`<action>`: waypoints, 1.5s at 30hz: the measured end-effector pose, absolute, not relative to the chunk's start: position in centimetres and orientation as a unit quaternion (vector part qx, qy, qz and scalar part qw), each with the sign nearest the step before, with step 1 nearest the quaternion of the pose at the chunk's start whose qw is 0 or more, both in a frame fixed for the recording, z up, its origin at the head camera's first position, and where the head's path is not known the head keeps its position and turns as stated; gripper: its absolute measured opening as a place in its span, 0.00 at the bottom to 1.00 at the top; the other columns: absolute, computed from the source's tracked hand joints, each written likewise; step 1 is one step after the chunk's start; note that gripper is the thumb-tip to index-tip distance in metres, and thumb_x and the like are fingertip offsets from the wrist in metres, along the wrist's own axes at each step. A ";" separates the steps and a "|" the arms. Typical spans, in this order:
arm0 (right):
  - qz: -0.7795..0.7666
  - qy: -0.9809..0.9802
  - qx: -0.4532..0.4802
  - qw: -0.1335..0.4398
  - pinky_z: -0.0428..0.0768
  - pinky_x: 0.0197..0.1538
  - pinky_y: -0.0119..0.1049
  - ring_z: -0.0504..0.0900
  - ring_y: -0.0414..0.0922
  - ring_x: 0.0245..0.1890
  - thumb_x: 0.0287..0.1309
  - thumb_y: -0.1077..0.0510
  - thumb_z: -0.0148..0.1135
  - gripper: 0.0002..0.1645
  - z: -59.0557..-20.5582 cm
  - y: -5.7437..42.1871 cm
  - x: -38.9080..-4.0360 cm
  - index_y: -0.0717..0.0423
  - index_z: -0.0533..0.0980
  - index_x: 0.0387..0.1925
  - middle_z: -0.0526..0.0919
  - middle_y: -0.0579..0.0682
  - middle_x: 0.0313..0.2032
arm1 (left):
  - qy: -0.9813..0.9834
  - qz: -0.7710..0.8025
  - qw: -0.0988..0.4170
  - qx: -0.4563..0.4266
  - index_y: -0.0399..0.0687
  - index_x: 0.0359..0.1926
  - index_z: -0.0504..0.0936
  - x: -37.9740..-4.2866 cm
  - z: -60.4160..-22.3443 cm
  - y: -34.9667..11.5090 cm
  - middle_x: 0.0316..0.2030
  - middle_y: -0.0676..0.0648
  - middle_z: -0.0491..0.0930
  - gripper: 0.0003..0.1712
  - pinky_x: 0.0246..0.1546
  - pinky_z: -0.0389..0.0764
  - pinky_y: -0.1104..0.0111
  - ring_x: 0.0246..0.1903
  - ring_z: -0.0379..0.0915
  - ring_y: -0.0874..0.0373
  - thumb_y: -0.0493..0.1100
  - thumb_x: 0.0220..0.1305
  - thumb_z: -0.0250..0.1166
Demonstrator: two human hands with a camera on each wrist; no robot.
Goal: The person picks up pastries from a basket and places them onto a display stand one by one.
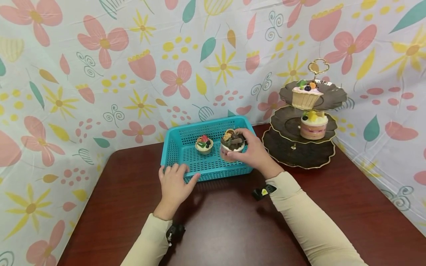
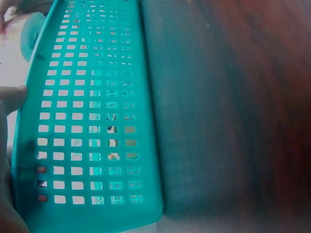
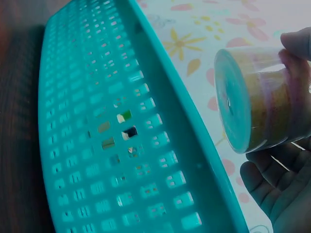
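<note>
My right hand [image 1: 253,150] grips a layered cake cup [image 1: 232,147] topped with chocolate pieces and an orange slice. In the right wrist view the clear cup [image 3: 265,99] is tilted on its side, its base above the rim of the teal basket [image 3: 194,131]. My left hand [image 1: 174,186] rests at the basket's front left rim, fingers over the edge and thumb spread. In the left wrist view its thumb [image 2: 13,98] lies at the rim. A small fruit tart [image 1: 204,145] with a strawberry and dark berries sits inside the basket [image 1: 173,147].
A three-tier dark stand [image 1: 299,155] with gold edges stands at the right. Its top tier bears a fruit-topped cupcake [image 1: 307,96], its middle tier another cake cup [image 1: 313,127]. A floral cloth [image 1: 133,74] hangs behind the brown table [image 1: 133,207].
</note>
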State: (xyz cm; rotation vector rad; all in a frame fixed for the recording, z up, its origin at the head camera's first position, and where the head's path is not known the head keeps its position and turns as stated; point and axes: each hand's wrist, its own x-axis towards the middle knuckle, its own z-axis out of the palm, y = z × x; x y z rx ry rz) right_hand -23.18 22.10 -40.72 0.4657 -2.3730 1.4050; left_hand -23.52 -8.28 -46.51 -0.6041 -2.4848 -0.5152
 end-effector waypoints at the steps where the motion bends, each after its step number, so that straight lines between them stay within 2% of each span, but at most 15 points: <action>1: 0.493 -0.837 0.160 0.174 0.77 0.55 0.54 0.76 0.52 0.53 0.51 0.53 0.78 0.42 -40.7 22.3 -23.1 0.58 0.69 0.64 0.76 0.56 0.56 | -0.919 -0.191 0.263 -0.223 0.50 0.35 0.77 -23.5 -46.5 -8.3 0.30 0.48 0.75 0.25 0.64 0.53 0.33 0.35 0.71 0.46 0.66 0.63 0.65; 10: 0.511 -0.830 0.127 0.184 0.76 0.56 0.56 0.77 0.53 0.53 0.51 0.53 0.79 0.41 -40.4 23.9 -23.0 0.58 0.70 0.63 0.77 0.57 0.56 | -0.920 -0.191 0.258 -0.223 0.49 0.35 0.76 -23.4 -46.4 -8.3 0.30 0.48 0.75 0.24 0.64 0.53 0.33 0.35 0.70 0.46 0.65 0.64 0.65; 17: 0.531 -0.820 0.115 0.179 0.76 0.55 0.54 0.76 0.52 0.54 0.55 0.54 0.76 0.38 -40.7 25.2 -23.0 0.57 0.69 0.63 0.77 0.57 0.56 | -0.920 -0.191 0.258 -0.224 0.50 0.35 0.76 -23.4 -46.4 -8.2 0.30 0.48 0.74 0.24 0.64 0.53 0.33 0.35 0.70 0.46 0.65 0.64 0.65; 26: 0.522 -0.826 0.105 0.186 0.76 0.54 0.51 0.76 0.49 0.53 0.55 0.55 0.77 0.39 -40.9 26.3 -22.6 0.57 0.69 0.64 0.78 0.56 0.56 | -0.919 -0.190 0.260 -0.226 0.49 0.35 0.77 -23.4 -46.4 -8.2 0.30 0.48 0.74 0.25 0.64 0.53 0.33 0.35 0.70 0.46 0.66 0.63 0.65; 37: 0.502 -0.837 0.088 0.200 0.74 0.57 0.53 0.75 0.52 0.55 0.55 0.53 0.76 0.39 -40.9 27.7 -22.4 0.59 0.69 0.65 0.77 0.59 0.57 | -0.918 -0.189 0.264 -0.226 0.49 0.35 0.77 -23.4 -46.5 -8.2 0.30 0.48 0.75 0.25 0.64 0.53 0.33 0.35 0.70 0.45 0.66 0.63 0.65; 42: 0.505 -0.836 0.080 0.202 0.74 0.55 0.41 0.75 0.50 0.54 0.56 0.53 0.75 0.38 -40.7 28.2 -22.2 0.58 0.69 0.64 0.77 0.58 0.57 | -0.919 -0.191 0.262 -0.224 0.49 0.35 0.77 -23.4 -46.5 -8.2 0.30 0.48 0.75 0.24 0.64 0.53 0.33 0.35 0.70 0.46 0.65 0.63 0.65; 45: 0.504 -0.836 0.071 0.203 0.73 0.55 0.38 0.75 0.51 0.55 0.56 0.52 0.75 0.39 -40.5 28.6 -22.0 0.59 0.68 0.64 0.76 0.59 0.58 | -0.919 -0.193 0.261 -0.224 0.49 0.35 0.77 -23.3 -46.4 -8.2 0.30 0.48 0.75 0.24 0.64 0.53 0.33 0.35 0.70 0.46 0.65 0.63 0.65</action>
